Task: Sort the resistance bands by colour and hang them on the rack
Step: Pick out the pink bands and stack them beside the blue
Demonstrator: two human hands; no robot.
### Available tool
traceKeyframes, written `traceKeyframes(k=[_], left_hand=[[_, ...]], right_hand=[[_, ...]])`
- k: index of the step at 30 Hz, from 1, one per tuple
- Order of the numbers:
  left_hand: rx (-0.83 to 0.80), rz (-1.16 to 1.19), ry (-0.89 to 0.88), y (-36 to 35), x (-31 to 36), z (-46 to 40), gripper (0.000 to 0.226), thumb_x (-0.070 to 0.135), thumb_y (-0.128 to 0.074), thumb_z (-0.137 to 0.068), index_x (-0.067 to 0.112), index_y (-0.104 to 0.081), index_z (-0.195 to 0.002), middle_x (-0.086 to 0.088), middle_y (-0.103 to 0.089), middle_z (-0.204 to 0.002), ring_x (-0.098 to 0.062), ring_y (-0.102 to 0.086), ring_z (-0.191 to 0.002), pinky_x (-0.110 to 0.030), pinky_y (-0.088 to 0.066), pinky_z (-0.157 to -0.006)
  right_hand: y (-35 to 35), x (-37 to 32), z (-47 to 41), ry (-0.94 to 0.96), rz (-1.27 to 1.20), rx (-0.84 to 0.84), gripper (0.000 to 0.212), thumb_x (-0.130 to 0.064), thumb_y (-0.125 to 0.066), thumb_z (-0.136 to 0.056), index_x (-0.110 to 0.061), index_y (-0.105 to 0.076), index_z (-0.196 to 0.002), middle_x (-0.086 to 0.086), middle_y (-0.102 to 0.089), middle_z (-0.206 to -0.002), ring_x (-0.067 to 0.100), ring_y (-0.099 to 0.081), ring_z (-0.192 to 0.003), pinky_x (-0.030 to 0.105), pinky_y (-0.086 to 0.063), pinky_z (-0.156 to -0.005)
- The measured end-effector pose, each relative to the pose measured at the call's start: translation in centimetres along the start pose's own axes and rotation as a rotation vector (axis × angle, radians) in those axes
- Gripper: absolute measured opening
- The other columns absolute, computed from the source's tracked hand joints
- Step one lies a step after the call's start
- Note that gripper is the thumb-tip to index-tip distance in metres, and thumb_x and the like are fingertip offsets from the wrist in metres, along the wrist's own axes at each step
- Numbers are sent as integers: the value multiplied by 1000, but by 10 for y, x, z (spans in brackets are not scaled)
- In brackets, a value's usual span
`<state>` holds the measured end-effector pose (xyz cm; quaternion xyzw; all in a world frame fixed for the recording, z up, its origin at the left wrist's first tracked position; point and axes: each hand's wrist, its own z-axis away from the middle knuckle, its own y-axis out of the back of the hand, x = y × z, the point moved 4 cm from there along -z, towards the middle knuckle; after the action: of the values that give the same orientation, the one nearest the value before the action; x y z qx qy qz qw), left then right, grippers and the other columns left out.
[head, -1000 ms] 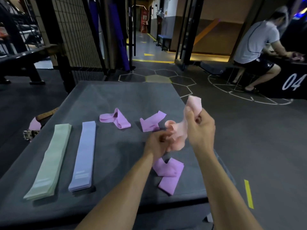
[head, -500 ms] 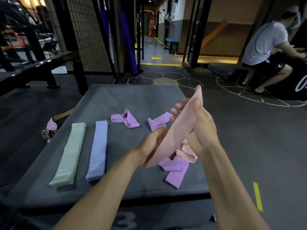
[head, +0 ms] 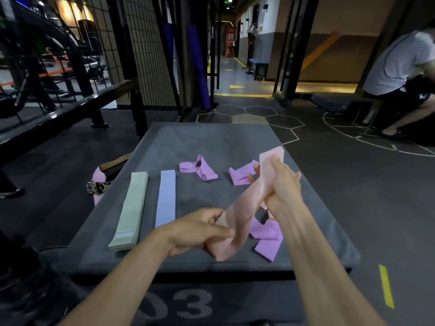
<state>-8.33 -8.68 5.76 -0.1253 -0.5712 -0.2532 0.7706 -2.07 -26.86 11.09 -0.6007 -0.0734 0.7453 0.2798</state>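
A pale pink resistance band is stretched above the grey padded box. My left hand grips its near end and my right hand holds its far end. On the box lie a flat green stack of bands and a flat blue stack of bands. Two crumpled purple bands lie further back, one in the middle and one partly behind my right hand. A third purple band lies under my right forearm, with more pink band beside it.
A leopard-print belt with a buckle and a pink item hang off the box's left edge. A black wire-mesh rack stands behind the box. A seated person is at the far right. Open floor lies to the right.
The pink band went from bunched between my hands to pulled out long. My left hand dropped nearer to me, stretching the band further. The view moved back and up.
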Motion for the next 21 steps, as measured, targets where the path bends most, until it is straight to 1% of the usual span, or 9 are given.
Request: traceKeyframes(k=[1, 4, 6, 8, 10, 12, 14, 18, 21], left_hand=[[35, -37, -3, 5, -2, 0, 16, 12, -64, -96, 12, -64, -111, -5, -73, -102, -17, -68, -89, -32, -55, -69], [179, -187, 8, 24, -7, -1, 11, 5, -59, -94, 1, -65, -103, -7, -68, -87, -15, -61, -75, -31, -50, -64], [227, -192, 81, 32, -12, -1, 16, 10, -58, -97, -2, -65, -105, -6, -68, -83, -14, -62, -68, -32, -55, -61], [211, -204, 162, 35, -15, -1, 17, 18, -58, -98, 4, -66, -103, -5, -70, -91, -13, -65, -76, -33, -60, -68], [243, -373, 154, 43, -15, -3, 8, 25, -62, -96, 17, -64, -100, 4, -67, -97, -9, -61, -86, -28, -56, -76], [340, -418, 70, 52, -8, -5, 19, 24, -66, -92, 26, -62, -111, 10, -66, -114, -5, -60, -101, -26, -51, -89], [455, -271, -108, 58, 11, -3, 28, 20, -65, -93, 32, -63, -117, 15, -65, -124, -4, -62, -109, -33, -52, -98], [530, 32, -496, 54, 61, 15, 17, 25, -61, -100, 23, -71, -112, 2, -72, -113, -10, -67, -105, -32, -55, -92], [579, 47, -600, 49, 76, 19, 8, 25, -66, -96, 24, -73, -100, 5, -75, -97, -9, -67, -89, -27, -57, -82]], right_hand=[[1, 2, -1, 2, 32, 2, 28, -29, -59, -97, -10, -64, -117, 10, -78, -93, 30, -74, -91, 30, -56, -67], [5, 0, -6, 72, 147, 0, 16, -29, -62, -94, -17, -65, -103, 5, -74, -91, 29, -69, -86, 35, -56, -72], [3, -3, -2, 76, 139, -36, 20, -31, -61, -94, -15, -63, -106, 1, -65, -84, 23, -63, -75, 32, -51, -60], [-2, -5, 5, 24, 31, -89, 23, -26, -58, -96, -7, -65, -108, 5, -70, -87, 23, -66, -73, 30, -48, -53], [-9, -8, 9, 58, -19, -180, 22, -20, -58, -98, -2, -67, -105, 16, -74, -98, 30, -72, -88, 34, -56, -65], [-18, -10, 11, 106, 27, -280, 17, -23, -63, -95, -8, -68, -99, 17, -68, -103, 32, -64, -96, 38, -47, -84], [-27, -10, 15, 127, 106, -362, 12, -26, -68, -91, -14, -70, -95, 15, -60, -101, 29, -54, -97, 43, -39, -85], [-40, -6, 22, 169, 280, -495, 15, -25, -69, -93, -11, -73, -97, 9, -67, -86, 18, -59, -74, 37, -42, -73], [-47, 0, 25, 271, 443, -506, 17, -23, -76, -88, -9, -75, -97, 21, -71, -94, 25, -62, -81, 38, -43, -68]])
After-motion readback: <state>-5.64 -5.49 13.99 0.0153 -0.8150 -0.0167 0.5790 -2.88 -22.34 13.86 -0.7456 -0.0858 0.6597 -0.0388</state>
